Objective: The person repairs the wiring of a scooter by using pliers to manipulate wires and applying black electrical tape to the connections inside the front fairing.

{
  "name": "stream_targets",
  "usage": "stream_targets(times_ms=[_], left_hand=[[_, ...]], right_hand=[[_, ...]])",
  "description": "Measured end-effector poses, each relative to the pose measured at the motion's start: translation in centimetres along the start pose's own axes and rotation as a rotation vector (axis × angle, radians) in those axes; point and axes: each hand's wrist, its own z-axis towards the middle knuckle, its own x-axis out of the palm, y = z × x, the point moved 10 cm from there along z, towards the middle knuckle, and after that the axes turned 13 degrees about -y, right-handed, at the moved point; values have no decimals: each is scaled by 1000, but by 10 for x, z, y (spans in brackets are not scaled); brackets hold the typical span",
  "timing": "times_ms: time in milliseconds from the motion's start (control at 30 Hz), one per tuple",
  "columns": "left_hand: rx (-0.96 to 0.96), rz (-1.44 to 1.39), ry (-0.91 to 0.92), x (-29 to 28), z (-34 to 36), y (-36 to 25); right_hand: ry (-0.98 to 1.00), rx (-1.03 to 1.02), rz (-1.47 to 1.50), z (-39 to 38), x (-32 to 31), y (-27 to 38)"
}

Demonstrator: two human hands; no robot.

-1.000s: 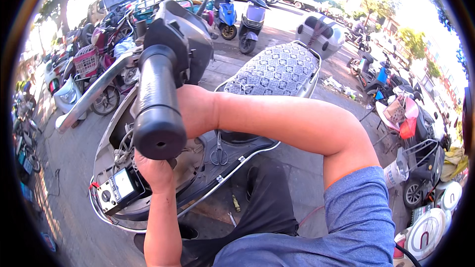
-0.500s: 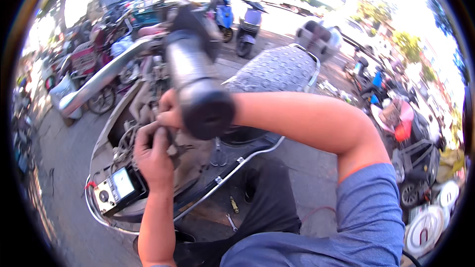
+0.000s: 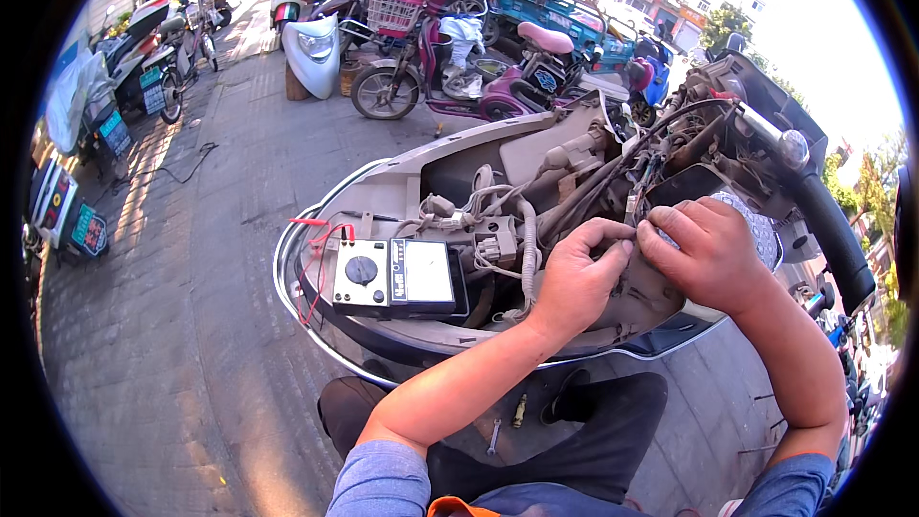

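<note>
An electric scooter stands before me with its front cover off, dusty wiring bare inside. My left hand pinches thumb against forefinger beside the steering column. Close to its fingertips, my right hand is pinched as well. What the two hold is too small to make out. Just beyond the fingertips hang thin wires and a small pale connector. Left of my hands lie a ribbed cable sleeve and a pale connector block. An analog multimeter rests on the scooter's front, red leads beside it.
The handlebar grip juts out right of my right arm. A wrench and a yellow-handled tool lie on the paving by my legs. Beyond the scooter stand a purple bike, a white scooter panel and several parked scooters.
The view has swung left. My right forearm, partly behind the handlebar grip before, now shows in full on the near side of it. Both hands remain close together at the wiring.
</note>
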Motion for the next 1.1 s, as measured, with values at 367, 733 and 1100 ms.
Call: stream_targets(times_ms=[367,733,1100], left_hand=[[94,-36,49,7,-1,-8],[-97,82,35,4,-6,-3],[-87,35,45,-4,2,-12]], right_hand=[[34,141,22,6,2,-1],[122,1013,586,-46,44,-51],[-19,-20,63,9,1,-4]])
